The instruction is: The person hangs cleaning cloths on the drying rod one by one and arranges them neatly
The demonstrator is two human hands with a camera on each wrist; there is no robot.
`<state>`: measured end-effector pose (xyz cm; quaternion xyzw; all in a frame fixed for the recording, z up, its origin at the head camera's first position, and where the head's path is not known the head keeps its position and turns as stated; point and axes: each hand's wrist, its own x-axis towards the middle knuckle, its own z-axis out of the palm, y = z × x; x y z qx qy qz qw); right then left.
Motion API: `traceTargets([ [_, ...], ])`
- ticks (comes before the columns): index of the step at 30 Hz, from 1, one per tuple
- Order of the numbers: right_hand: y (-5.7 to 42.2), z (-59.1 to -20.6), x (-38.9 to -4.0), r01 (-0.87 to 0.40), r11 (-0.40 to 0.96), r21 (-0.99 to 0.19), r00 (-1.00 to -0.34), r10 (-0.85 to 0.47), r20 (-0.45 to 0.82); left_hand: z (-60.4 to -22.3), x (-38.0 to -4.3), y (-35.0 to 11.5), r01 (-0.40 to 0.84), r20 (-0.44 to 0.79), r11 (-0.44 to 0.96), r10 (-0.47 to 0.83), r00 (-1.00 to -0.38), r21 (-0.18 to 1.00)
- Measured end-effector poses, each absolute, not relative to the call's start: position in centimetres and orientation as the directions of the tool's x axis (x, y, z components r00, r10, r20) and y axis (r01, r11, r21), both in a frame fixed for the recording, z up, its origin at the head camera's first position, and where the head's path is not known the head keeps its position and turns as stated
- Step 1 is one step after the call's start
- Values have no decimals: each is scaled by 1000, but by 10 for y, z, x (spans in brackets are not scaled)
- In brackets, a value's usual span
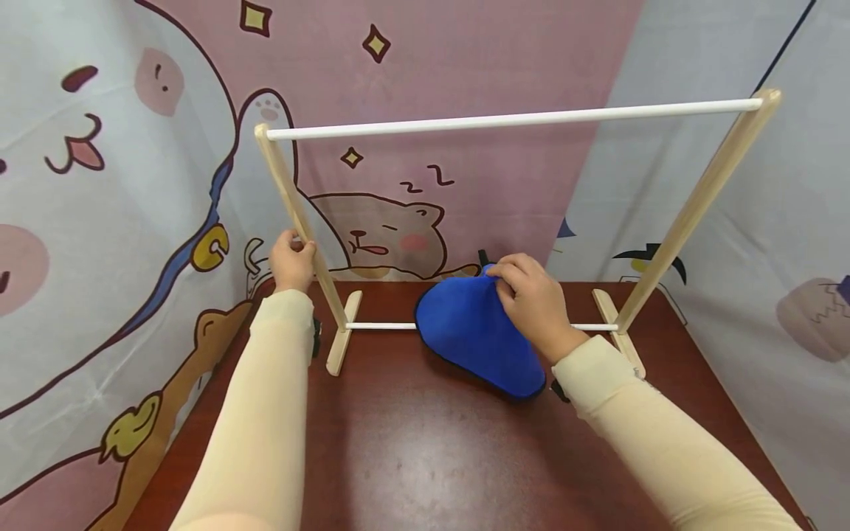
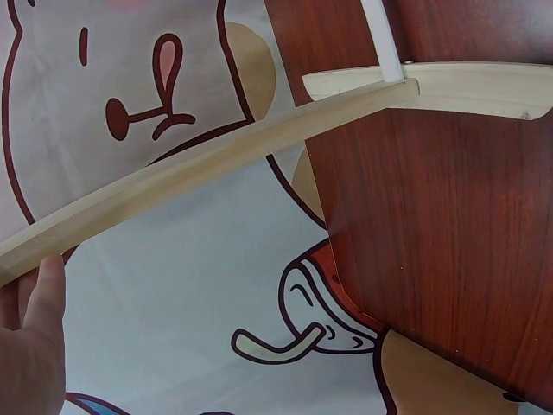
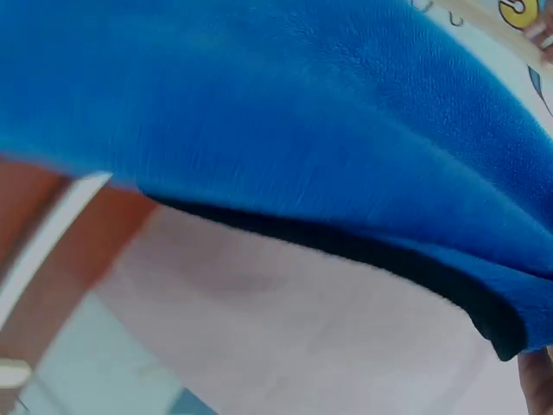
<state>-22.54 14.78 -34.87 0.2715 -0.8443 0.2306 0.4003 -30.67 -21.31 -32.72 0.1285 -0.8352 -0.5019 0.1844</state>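
My left hand (image 1: pixel 293 259) grips the left wooden post (image 1: pixel 284 175) of a small rack, a little below its middle. In the left wrist view the thumb (image 2: pixel 47 294) lies against this post. My right hand (image 1: pixel 535 304) pinches the upper edge of a blue plush cloth (image 1: pixel 465 324) between thumb and fingers. The cloth has black edging and rounded ends and hangs in front of the rack's lower rod. In the right wrist view its blue fabric (image 3: pixel 259 112) fills the upper part, with a dark border (image 3: pixel 346 242) below. Its folded side is partly hidden by the hand.
Across the rack's top runs a white rod (image 1: pixel 505 120), and a lower white rod (image 1: pixel 378 326) joins its wooden feet (image 1: pixel 344 335). The right post (image 1: pixel 697 214) leans outward in view. The rack stands on a brown table (image 1: pixel 412 457), with printed cloth walls (image 1: pixel 465 59) around it.
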Motion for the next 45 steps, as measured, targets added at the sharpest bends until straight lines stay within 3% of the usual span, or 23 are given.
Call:
traceTargets([
  [13,154,-291,-234,-705,701,-106,-408,-279,869,-325,-307,-213,-35,173,461,-401,-900,887],
  [27,145,-243,-235,-769,638,-32,-186,-176,967,-328,-310,-216,-37,179,482,-394,-902,876],
  [39,141,-208,-232,-786,618,-18,-132,-139,982,-331,-308,-217,-35,170,465,-392,-904,884],
  [45,141,-193,-230,-783,619,-58,-140,-84,986,-329,-308,-215,-32,162,450,-385,-909,892],
])
